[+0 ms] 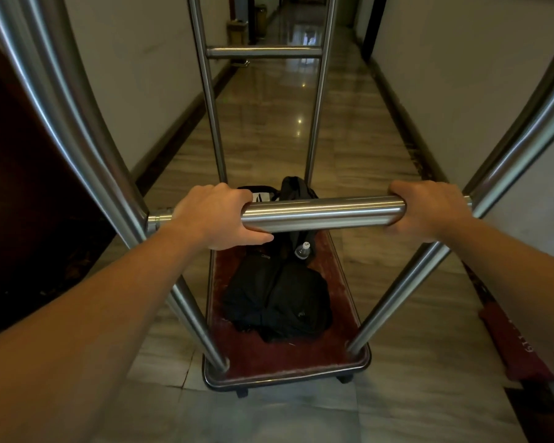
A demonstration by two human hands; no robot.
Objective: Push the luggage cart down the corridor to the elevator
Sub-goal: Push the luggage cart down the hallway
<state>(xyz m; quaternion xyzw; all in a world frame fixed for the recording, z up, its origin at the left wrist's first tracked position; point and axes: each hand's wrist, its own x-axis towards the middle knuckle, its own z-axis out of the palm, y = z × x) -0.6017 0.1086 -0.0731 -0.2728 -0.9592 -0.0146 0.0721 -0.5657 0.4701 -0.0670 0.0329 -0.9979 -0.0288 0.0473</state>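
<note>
Head view down a tiled hotel corridor (pixel 304 100): a person stands behind a steel luggage cart (pixel 288 362) with both bare forearms stretched forward. At far left a dark wooden door panel (pixel 29 187) fills the edge of the frame, with the cart's left upright tubes (pixel 87 132) curving up in front of it. The left hand (pixel 216 215) is wrapped around the left end of the horizontal handle bar (pixel 323 212), its grip closed, fingers over the top and thumb beneath. Below the bar, on the cart's red carpeted platform, lies a black bag (pixel 279 295); a white patch on the luggage behind the bar carries a dark mark too small to read. A clear plastic bottle (pixel 302 250) with a white cap rests against the bag near its upper end. The right hand (pixel 429 211) closes its grip around the bar's right end, just beside the right upright tubes (pixel 499 161). At lower right a red mat (pixel 518 343) lies on the floor against the wall, printed with pale characters that are blurred and cannot be made out. Ahead, the glossy floor reflects ceiling lights, and the cart sits centred between the white walls, pointing down the passage.
</note>
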